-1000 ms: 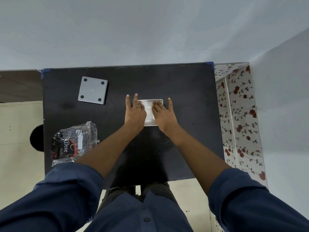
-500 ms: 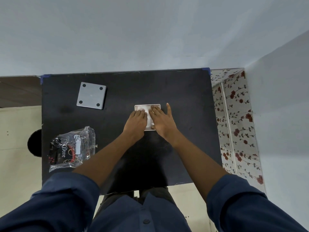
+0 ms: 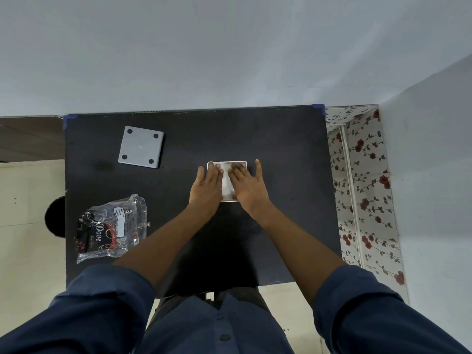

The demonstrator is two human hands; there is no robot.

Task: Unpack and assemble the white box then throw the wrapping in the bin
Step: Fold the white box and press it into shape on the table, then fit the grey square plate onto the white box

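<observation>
A flat white box (image 3: 227, 184) lies on the black table (image 3: 281, 144), a little right of centre. Both my hands rest palm-down on it with fingers stretched out. My left hand (image 3: 207, 186) covers its left part, my right hand (image 3: 249, 186) its right part, thumb spread out to the right. Only a strip of the box between the hands and its far edge shows. A grey square plate (image 3: 141, 147) with a dark hole at each corner lies at the far left. Crumpled clear plastic wrapping (image 3: 112, 228) with a dark printed pack inside lies at the near left.
A round black object (image 3: 55, 217) sits on the floor just past the table's left edge. A surface with a red flower pattern (image 3: 362, 187) runs along the right side. A pale wall stands behind the table's far edge.
My left hand's fingers, curled half a second ago, are stretched flat on the box again. My right hand stays pressed on it. The box has not moved on the table.
</observation>
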